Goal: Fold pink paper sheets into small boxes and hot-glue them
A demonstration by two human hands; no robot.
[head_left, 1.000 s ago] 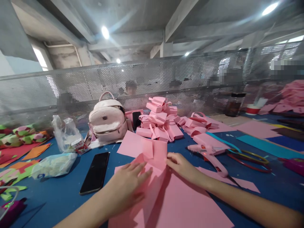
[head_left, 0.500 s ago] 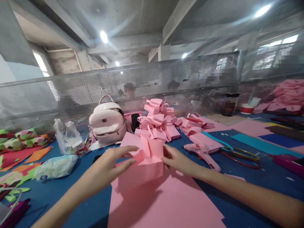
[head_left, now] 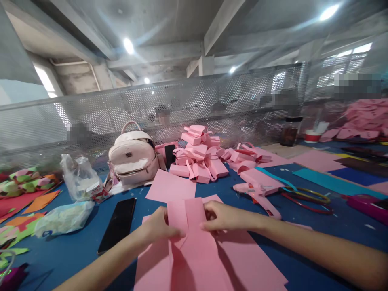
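A folded piece of pink paper (head_left: 194,226) is held up between both hands, its flaps overlapping at the far end. My left hand (head_left: 162,226) pinches its left side, thumb on the near face and the other fingers behind. On the right side, my right hand (head_left: 216,218) grips it the same way, fingertips partly hidden behind the paper. Beneath lie flat pink sheets (head_left: 254,262) on the blue table (head_left: 75,258). Another pink sheet (head_left: 172,186) lies just beyond the hands.
A black phone (head_left: 118,226) lies left of my left arm. Behind stand a pale pink backpack (head_left: 131,157) and a pile of pink paper boxes (head_left: 200,157). A pink glue gun (head_left: 257,196) and tape rolls (head_left: 306,200) lie right. A perforated metal partition (head_left: 182,97) runs along the back.
My left hand has closed on the paper's left side. The folded paper has been lowered and turned, its flaps brought together. The phone and the sheet beyond are now more exposed.
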